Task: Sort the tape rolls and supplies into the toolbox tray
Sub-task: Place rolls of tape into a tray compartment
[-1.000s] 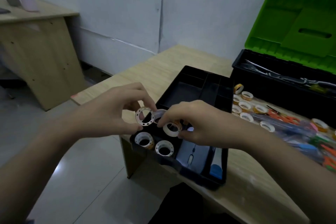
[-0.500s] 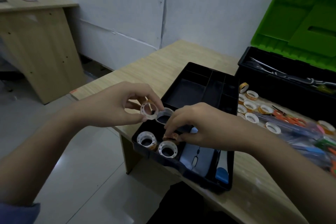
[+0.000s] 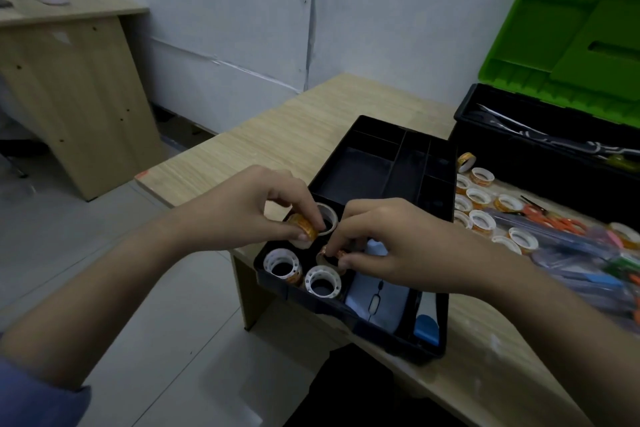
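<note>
You are holding an orange-patterned tape roll (image 3: 304,226) on edge in your left hand (image 3: 249,208), thumb and forefinger pinching across its width, just above the near left compartment of the black toolbox tray (image 3: 446,218). Your right hand (image 3: 394,246) is pressing a second orange roll (image 3: 330,254) down into the same compartment, fingertips closed narrowly on its rim. Two white-cored rolls (image 3: 320,281) are already lying flat at the near edge, holes facing up, and a paler roll (image 3: 327,220) is sitting at the far side between your hands.

The free spot appears to lie directly below your left-hand roll, left of the one your right hand is seating. That roll's axis is running roughly level, so you are probably needing to tip it flat, hole upward, before lowering it. Many more rolls (image 3: 481,196) are waiting on the table (image 3: 294,135), right of the tray.
</note>
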